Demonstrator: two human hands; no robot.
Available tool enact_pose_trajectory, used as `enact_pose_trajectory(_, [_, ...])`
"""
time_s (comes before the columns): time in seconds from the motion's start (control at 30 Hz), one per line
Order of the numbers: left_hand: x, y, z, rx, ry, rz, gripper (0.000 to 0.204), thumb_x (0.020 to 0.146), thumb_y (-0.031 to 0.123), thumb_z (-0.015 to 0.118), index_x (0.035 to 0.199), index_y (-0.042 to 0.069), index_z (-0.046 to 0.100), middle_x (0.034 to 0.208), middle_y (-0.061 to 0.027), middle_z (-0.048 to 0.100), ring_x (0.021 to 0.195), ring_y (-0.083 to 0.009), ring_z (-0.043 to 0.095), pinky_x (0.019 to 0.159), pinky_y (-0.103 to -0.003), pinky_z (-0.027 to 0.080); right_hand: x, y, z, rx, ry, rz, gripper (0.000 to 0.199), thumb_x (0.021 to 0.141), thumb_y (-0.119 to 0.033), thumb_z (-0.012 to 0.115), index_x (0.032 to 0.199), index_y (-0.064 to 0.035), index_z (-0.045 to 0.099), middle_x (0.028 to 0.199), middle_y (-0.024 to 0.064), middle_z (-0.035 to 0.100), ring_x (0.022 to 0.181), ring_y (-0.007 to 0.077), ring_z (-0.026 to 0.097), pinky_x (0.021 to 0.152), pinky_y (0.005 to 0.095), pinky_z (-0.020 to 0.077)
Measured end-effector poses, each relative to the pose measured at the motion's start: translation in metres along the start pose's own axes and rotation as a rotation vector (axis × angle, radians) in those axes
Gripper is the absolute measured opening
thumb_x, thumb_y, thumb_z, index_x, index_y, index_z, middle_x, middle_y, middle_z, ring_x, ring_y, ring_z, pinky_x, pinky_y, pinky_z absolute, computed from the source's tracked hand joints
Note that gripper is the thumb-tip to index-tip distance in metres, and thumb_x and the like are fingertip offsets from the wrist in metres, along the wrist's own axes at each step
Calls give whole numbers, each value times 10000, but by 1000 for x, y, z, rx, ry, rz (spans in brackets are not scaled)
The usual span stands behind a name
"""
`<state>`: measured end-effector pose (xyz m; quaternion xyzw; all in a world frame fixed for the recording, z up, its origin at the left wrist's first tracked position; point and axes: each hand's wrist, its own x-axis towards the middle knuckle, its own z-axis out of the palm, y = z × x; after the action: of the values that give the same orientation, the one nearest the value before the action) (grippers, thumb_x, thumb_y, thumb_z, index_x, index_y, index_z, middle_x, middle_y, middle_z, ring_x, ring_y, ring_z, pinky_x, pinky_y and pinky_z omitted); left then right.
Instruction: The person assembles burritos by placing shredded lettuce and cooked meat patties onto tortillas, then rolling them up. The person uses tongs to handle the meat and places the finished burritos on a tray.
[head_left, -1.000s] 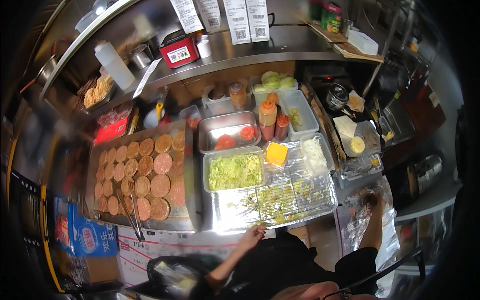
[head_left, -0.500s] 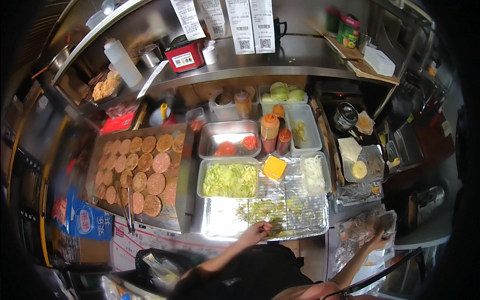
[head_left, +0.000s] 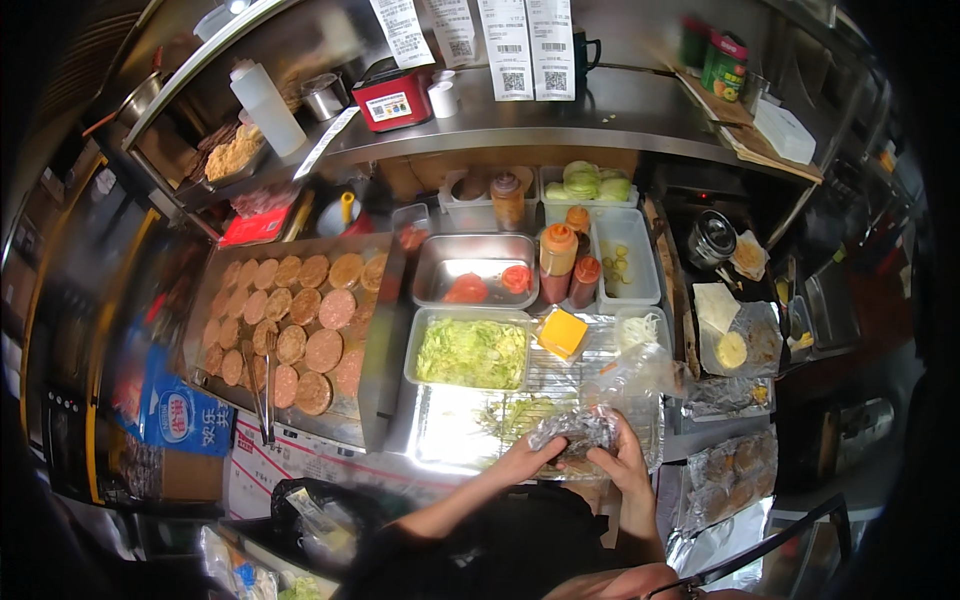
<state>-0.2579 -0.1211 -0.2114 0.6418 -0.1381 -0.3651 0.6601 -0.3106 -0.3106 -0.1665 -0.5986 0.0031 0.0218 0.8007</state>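
Steel kitchen surface [head_left: 450, 440] fills mid-frame; griddle of round brown patties [head_left: 300, 320] at left, tray of shredded lettuce [head_left: 470, 352] centre. Lower centre, left hand [head_left: 527, 462] and right hand [head_left: 622, 458] both pinch a crinkled foil wrap [head_left: 575, 430]. Likely light, soft, tears easily; grip folded edges.

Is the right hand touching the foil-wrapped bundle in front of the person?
Touching. In the head view the right hand has its fingers curled against the side of the foil-wrapped bundle, with no gap visible; the left hand grips its other side.
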Motion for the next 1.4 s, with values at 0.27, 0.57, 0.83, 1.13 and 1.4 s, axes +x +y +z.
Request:
enact_pose_trajectory(0.27, [-59,32,-24,185,312,-153,592,977,490,292,1265,15,497,1161,-161,592,1108,-269,524,979,-350,366,36,16,2,342,-271,255,548,895,-196,596,1351,-17,351,1327,92,415,1227,206,405,1019,337,333])
enact_pose_trajectory(0.57, [-107,76,-32,-135,1451,226,541,954,407,451,1315,4,436,1136,-129,546,758,-127,524,692,-314,458,53,27,29,413,-450,261,479,891,-70,567,1333,-27,387,1295,84,451,1210,177,419,1016,314,338])
enact_pose_trajectory(0.83, [-274,25,-87,784,1782,584,522,946,322,465,1339,-16,405,1159,-215,556,882,-257,627,678,-275,537,50,70,21,286,-514,386,503,881,-109,606,1340,-61,404,1302,71,445,1216,174,410,1003,304,363])
enact_pose_trajectory(1.13, [-343,-77,-133,1063,2034,-45,427,852,152,614,1239,2,516,1252,-164,526,1157,-304,488,1005,-385,358,42,82,34,164,-240,378,472,895,-31,502,1344,12,363,1272,133,457,1169,193,455,991,309,353])
enact_pose_trajectory(1.4, [-341,-198,-148,839,1680,-412,501,825,198,608,1265,1,473,1302,-218,468,1219,-373,433,1025,-410,353,41,105,86,29,-159,462,472,943,-126,496,1380,-54,332,1304,110,458,1161,212,485,977,347,401])
